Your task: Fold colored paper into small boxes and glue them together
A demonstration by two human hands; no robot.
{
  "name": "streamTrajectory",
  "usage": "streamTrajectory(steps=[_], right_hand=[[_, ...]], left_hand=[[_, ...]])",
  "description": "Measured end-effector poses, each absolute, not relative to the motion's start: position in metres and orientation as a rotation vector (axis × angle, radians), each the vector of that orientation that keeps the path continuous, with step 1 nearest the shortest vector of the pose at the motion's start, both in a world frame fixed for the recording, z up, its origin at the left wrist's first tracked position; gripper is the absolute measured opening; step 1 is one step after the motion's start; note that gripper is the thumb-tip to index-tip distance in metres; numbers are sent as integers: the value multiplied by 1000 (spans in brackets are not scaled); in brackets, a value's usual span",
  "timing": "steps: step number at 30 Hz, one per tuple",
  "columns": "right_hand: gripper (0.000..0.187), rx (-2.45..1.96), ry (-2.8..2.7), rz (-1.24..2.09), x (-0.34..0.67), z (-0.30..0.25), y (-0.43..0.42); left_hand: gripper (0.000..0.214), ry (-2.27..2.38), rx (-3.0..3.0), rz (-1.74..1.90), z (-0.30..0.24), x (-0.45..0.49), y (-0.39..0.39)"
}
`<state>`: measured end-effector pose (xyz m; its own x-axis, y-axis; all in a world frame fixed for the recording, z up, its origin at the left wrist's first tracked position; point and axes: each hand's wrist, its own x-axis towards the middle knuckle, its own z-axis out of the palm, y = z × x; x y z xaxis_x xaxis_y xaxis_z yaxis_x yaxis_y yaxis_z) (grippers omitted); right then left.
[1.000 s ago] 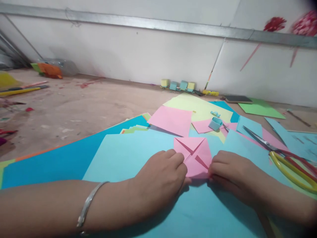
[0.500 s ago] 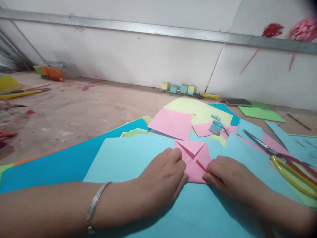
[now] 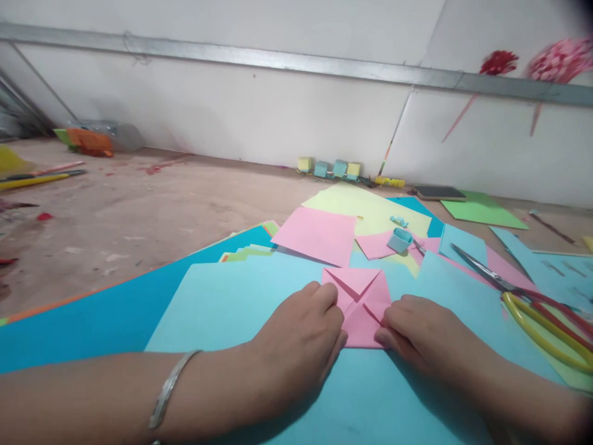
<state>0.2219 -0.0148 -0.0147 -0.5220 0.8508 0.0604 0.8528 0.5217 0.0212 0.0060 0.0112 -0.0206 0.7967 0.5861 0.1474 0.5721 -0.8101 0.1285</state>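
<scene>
A pink folded paper (image 3: 364,315), its corners turned in toward the middle like an envelope, lies on light blue paper sheets (image 3: 222,296). My left hand (image 3: 301,334) has its fingers closed on the paper's left edge. On the opposite edge, my right hand (image 3: 421,327) pinches with thumb and curled fingers. The fingertips under the paper are hidden. Right of my right hand lie scissors (image 3: 504,284) with yellow and red handles, blades pointing away to the left. A small light blue paper box (image 3: 399,240) sits beyond the folded paper.
A flat pink sheet (image 3: 317,232) and a pale yellow sheet (image 3: 370,204) lie farther back. Small paper cubes (image 3: 322,168) line the wall, near a dark flat phone-like object (image 3: 438,193) and a green sheet (image 3: 484,210). Pens (image 3: 41,177) rest at far left.
The view has shifted slightly, so everything sits a little lower and farther left. Both hands keep their hold on the pink folded paper, with hardly any other movement.
</scene>
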Motion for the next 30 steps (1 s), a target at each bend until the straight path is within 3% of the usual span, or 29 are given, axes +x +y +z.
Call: streamTrajectory(steps=[9, 30], right_hand=[[28, -1602, -2686, 57, 223, -15, -14], [27, -1589, -2681, 1, 225, -13, -11]], left_hand=[[31, 984, 2715, 278, -16, 4, 12], [25, 969, 2684, 312, -16, 5, 14]])
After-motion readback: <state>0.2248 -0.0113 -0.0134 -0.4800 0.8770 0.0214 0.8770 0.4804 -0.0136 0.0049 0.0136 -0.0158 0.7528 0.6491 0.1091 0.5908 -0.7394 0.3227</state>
